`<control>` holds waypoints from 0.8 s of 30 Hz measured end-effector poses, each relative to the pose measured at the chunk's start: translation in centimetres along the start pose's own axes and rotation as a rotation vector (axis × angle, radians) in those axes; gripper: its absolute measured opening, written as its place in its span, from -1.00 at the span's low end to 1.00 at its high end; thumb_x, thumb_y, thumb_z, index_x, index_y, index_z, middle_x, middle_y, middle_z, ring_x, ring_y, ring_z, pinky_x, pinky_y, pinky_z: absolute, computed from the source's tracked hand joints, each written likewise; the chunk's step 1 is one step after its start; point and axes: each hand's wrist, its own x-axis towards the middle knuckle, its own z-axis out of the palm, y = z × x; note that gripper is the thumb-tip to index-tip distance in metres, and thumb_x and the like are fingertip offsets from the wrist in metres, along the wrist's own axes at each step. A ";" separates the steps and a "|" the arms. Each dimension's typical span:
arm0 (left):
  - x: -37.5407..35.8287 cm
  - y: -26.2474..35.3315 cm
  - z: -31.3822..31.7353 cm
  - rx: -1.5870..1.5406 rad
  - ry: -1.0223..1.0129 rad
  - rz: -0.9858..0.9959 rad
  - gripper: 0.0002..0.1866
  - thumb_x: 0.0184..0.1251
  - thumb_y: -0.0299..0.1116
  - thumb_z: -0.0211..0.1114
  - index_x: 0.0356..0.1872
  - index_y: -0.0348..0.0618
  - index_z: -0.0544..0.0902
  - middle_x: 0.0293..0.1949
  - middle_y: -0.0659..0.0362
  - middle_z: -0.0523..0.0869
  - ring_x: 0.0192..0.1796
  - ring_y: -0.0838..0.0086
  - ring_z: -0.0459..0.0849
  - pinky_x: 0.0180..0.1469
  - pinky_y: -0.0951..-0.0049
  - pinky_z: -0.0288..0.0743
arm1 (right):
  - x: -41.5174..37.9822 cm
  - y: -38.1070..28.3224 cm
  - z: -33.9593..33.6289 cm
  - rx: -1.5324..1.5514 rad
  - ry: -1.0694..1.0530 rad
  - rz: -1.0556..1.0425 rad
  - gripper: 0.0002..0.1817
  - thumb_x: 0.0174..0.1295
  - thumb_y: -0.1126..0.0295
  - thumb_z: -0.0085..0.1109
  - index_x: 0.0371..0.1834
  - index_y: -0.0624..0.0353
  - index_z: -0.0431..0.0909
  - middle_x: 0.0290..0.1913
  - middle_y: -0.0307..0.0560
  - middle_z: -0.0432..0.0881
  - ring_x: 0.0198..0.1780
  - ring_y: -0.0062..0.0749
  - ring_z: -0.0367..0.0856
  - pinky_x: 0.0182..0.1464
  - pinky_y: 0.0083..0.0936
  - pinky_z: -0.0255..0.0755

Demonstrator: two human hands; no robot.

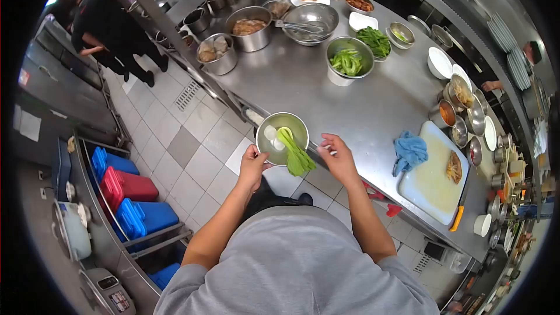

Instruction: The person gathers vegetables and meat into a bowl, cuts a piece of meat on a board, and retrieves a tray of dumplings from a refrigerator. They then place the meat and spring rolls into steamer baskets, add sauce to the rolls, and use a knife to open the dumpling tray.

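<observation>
My left hand [254,169] grips the rim of a round metal bowl [298,130] in front of my body, just off the counter's edge. Inside lie pale white pieces [272,134], too small to name, and a green leafy vegetable [296,153] whose leaves hang over the near right rim. To the right of the bowl, my right hand [339,157] is raised near the counter edge. Its fingers are apart and partly bent, and nothing shows in them.
On the steel counter [280,90] stand a bowl of cut greens [346,62], a pot of meat [248,27] and a mixing bowl [315,22]. A blue cloth [410,153] overlaps a white cutting board [426,184], near a yellow-handled knife [458,217]. People [111,29] stand far left.
</observation>
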 end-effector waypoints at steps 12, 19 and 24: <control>-3.6 2.5 -16.3 -0.058 -0.051 -0.035 -0.80 0.35 -0.53 0.25 -0.36 -0.05 0.39 -0.28 0.22 0.58 -0.24 0.51 0.63 -0.24 0.34 0.73 | -0.1 -8.0 21.6 -0.888 -0.403 -0.034 -0.38 0.12 0.16 0.30 0.29 0.06 0.44 -0.05 0.15 0.70 0.02 0.03 0.68 0.08 -0.09 0.54; -3.8 6.5 -33.3 -0.249 0.065 -0.089 -0.78 0.35 -0.49 0.27 -0.36 -0.05 0.36 -0.29 0.24 0.50 -0.21 0.46 0.60 -0.21 0.18 0.75 | 1.5 -13.5 36.8 -0.571 -0.470 -0.142 -0.42 0.17 0.15 0.27 0.27 0.09 0.48 -0.04 0.16 0.71 0.00 0.06 0.69 0.05 -0.14 0.54; -4.8 8.1 -41.4 -0.278 0.205 -0.014 -0.80 0.35 -0.50 0.24 -0.35 -0.06 0.36 -0.30 0.22 0.49 -0.21 0.43 0.61 -0.18 0.13 0.71 | 2.6 -16.0 43.9 -0.419 -0.595 -0.340 -0.57 0.23 0.17 0.29 0.11 0.13 0.62 -0.10 0.06 0.73 -0.09 0.00 0.71 -0.02 -0.24 0.55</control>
